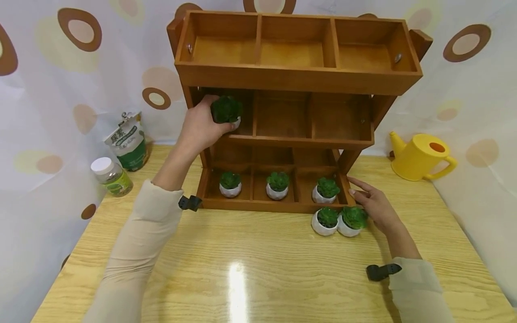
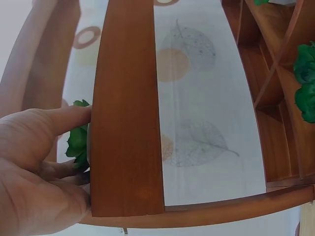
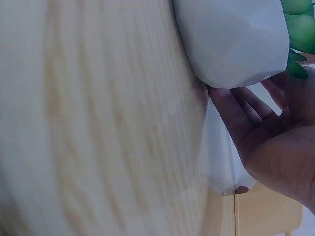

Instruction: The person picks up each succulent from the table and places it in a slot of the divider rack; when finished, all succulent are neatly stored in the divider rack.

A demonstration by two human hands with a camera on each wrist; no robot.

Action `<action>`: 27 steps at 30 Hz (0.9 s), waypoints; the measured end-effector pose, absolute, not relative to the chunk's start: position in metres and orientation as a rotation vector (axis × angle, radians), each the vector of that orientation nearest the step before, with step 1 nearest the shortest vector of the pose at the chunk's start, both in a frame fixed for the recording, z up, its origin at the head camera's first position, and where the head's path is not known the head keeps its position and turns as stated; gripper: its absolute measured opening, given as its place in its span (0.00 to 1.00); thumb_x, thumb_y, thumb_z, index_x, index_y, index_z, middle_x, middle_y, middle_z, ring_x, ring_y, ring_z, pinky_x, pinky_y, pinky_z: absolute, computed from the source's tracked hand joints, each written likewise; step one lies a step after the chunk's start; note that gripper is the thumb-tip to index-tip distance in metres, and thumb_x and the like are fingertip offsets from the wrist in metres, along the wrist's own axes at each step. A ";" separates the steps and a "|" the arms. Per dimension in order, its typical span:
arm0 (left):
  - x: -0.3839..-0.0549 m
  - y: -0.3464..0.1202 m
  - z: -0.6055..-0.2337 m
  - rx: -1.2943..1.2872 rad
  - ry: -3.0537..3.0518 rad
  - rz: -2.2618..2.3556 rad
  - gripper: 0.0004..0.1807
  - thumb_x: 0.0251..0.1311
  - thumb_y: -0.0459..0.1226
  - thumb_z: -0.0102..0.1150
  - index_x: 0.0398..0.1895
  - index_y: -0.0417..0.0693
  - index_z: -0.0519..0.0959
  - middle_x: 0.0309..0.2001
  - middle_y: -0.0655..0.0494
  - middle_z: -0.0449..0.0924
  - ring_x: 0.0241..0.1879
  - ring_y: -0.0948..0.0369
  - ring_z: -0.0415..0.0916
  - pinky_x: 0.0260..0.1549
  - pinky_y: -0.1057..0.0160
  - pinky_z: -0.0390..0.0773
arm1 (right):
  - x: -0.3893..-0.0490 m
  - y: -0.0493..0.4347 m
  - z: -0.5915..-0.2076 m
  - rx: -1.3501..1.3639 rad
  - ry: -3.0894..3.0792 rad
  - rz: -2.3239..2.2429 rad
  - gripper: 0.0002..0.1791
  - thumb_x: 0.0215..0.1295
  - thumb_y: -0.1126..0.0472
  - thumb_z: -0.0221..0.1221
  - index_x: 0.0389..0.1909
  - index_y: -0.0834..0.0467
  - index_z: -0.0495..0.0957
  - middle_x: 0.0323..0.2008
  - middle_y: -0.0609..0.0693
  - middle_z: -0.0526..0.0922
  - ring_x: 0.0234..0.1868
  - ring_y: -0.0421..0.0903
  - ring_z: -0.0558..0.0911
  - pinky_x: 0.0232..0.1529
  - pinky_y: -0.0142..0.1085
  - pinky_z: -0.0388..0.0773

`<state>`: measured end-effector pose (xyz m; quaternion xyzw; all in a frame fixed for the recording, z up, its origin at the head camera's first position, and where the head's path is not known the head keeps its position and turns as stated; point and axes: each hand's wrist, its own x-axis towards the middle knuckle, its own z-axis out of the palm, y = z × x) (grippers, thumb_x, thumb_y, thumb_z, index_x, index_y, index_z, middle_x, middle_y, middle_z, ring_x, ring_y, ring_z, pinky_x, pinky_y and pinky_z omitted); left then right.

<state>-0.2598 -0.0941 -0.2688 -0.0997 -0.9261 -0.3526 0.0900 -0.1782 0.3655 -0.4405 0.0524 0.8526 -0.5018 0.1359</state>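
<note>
My left hand grips a small potted succulent in the left compartment of the middle tier of a wooden shelf. In the left wrist view its green leaves show between the fingers, and a shelf board hides most of the white pot. My right hand rests at the right end of the bottom tier, fingers against the side board. Just beside it stand two succulents in white faceted pots, one nearer the hand and one to its left, touching each other before the shelf.
In the bottom tier, each front compartment holds a succulent: left, middle, right. At the left stand a white-lidded jar and a green-white bag. A yellow watering can stands at the right on the wooden table.
</note>
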 end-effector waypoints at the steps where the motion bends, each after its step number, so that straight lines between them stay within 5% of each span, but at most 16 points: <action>1: -0.259 -0.094 -0.269 -0.296 -2.763 -1.049 0.39 0.58 0.46 0.72 0.69 0.41 0.67 0.64 0.40 0.77 0.66 0.44 0.73 0.67 0.45 0.72 | -0.178 0.366 -0.440 0.152 2.472 -1.449 0.34 0.79 0.42 0.47 0.81 0.42 0.52 0.79 0.64 0.55 0.75 0.68 0.62 0.73 0.64 0.58; 17: -0.244 -0.104 -0.271 -0.398 -2.767 -1.121 0.42 0.60 0.45 0.70 0.76 0.51 0.64 0.72 0.47 0.70 0.70 0.45 0.68 0.68 0.43 0.70 | -0.177 0.365 -0.441 0.158 2.464 -1.459 0.34 0.79 0.42 0.47 0.81 0.42 0.52 0.80 0.64 0.52 0.77 0.67 0.60 0.73 0.63 0.58; 27: -0.202 -0.112 -0.259 -0.492 -2.595 -1.316 0.44 0.60 0.48 0.72 0.78 0.58 0.61 0.76 0.53 0.65 0.75 0.55 0.63 0.73 0.53 0.65 | -0.177 0.366 -0.442 0.152 2.474 -1.456 0.34 0.79 0.41 0.47 0.81 0.42 0.52 0.79 0.65 0.55 0.76 0.67 0.61 0.73 0.64 0.58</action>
